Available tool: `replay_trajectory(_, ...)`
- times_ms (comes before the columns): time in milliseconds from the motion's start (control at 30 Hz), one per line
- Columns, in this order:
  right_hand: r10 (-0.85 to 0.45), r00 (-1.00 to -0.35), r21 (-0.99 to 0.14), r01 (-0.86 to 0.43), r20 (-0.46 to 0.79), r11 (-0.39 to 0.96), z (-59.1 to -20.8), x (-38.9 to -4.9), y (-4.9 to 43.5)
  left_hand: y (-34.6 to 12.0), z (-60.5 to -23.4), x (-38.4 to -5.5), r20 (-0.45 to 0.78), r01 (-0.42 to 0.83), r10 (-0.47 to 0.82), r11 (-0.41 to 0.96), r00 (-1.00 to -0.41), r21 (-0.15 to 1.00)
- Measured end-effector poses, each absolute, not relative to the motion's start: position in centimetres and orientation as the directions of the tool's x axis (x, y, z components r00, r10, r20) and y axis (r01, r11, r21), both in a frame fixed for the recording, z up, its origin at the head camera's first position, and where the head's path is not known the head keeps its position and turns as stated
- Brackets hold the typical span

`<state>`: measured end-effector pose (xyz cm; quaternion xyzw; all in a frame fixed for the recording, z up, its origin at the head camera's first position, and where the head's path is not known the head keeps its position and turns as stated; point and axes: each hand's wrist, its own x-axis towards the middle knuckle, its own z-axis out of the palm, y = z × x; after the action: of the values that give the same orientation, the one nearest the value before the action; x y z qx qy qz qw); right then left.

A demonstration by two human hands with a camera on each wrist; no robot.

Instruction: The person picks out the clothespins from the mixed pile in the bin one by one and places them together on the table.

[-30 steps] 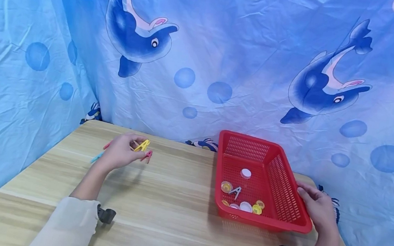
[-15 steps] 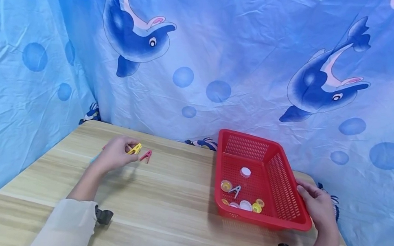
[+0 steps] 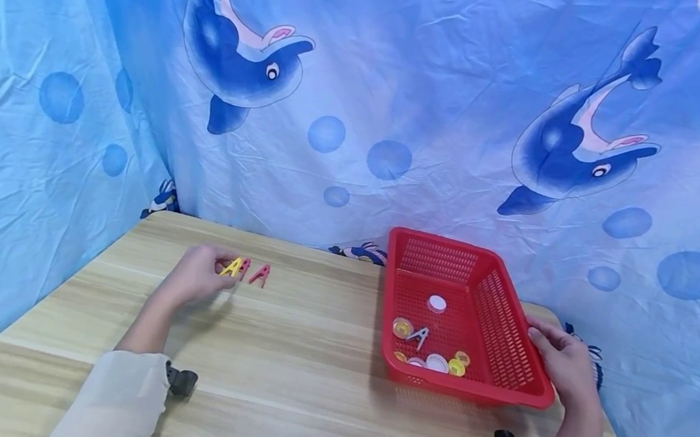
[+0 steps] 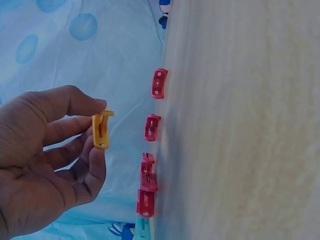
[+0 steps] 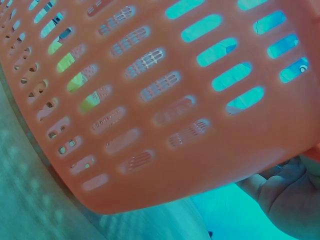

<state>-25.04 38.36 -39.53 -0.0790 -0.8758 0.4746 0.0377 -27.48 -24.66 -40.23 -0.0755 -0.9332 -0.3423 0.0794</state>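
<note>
My left hand (image 3: pixel 195 276) pinches a yellow clothespin (image 4: pixel 101 131) between thumb and fingers, held above the table at the left. Close by on the table stand red clothespins (image 3: pixel 260 275), which line up with several more red ones (image 4: pixel 158 83) and a teal clothespin (image 4: pixel 142 228) in the left wrist view. The hand hides part of this row in the head view. My right hand (image 3: pixel 568 362) grips the right rim of a red plastic basket (image 3: pixel 467 389). Inside the basket lie a grey clothespin (image 3: pixel 418 338), a white cap (image 3: pixel 436 303) and several yellow and white round caps.
The wooden table (image 3: pixel 301 402) extends between the hands and in front of the basket. A blue curtain (image 3: pixel 366 89) printed with dolphins hangs behind and along both sides. Through the basket's slotted wall (image 5: pixel 165 125), yellow patches show in the right wrist view.
My left hand has shifted left with the yellow clothespin, uncovering a second red clothespin, and now covers the teal one in the head view. The right hand keeps its grip on the basket.
</note>
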Motion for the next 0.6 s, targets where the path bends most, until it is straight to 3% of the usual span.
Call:
replay_trajectory(333, 0.169, -0.986, -0.826, 0.091, 0.006, 0.557, -39.26, -24.99, 38.45, -24.91, -41.12, -27.88, 0.143, 0.179, 0.119, 0.810, -0.983, 0.559)
replay_trajectory(600, 0.169, -0.986, -0.828, 0.101, -0.007, 0.552, -39.40, -25.04, 38.44, -24.92, -41.31, -27.57, 0.041, 0.123, 0.122, 0.805, -0.992, 0.580)
